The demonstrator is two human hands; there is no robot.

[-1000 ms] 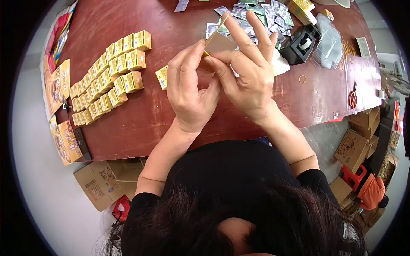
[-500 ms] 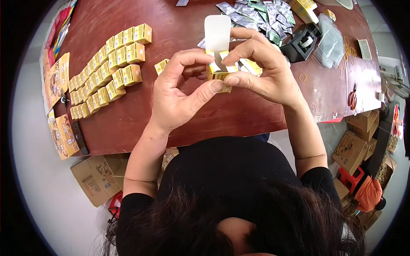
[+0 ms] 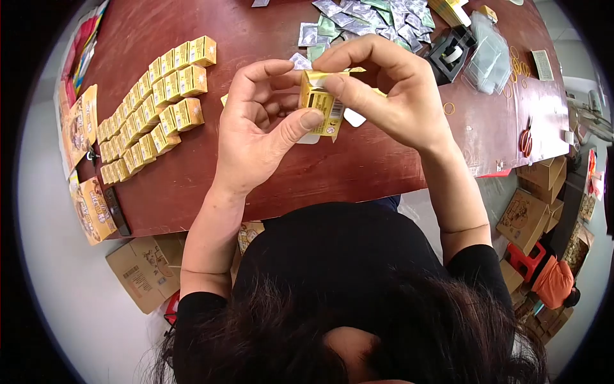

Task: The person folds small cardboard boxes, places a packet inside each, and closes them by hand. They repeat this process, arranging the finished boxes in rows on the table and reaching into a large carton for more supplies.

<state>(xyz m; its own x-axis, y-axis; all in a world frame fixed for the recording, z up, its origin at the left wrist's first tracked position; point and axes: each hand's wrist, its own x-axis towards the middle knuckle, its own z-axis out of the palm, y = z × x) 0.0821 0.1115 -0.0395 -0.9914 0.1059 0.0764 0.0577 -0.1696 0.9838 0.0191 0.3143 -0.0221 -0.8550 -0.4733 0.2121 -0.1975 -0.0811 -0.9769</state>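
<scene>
A small yellow carton [image 3: 327, 110] is held up over the table between my two hands. My left hand [image 3: 259, 131] grips its left side, with the thumb on the front face and the fingers behind. My right hand [image 3: 393, 96] holds its upper end, the thumb pressed at the top opening and the index finger arched over the back edge. Printing and a barcode show on the carton's side. A white flap [image 3: 309, 138] shows beneath the carton. Its inside is mostly hidden by my right thumb.
Rows of yellow cartons [image 3: 157, 96] stand at the left. Flat sachets [image 3: 377, 22] are heaped at the back. A tape dispenser [image 3: 449, 54], a clear plastic container [image 3: 489, 61], rubber bands [image 3: 519, 67] and red-handled scissors [image 3: 526, 141] lie at the right. A person in orange [image 3: 555, 285] is beyond.
The carton has been turned over between my hands: its white flap pointed up before and now shows below. My right thumb has moved onto the carton's top end.
</scene>
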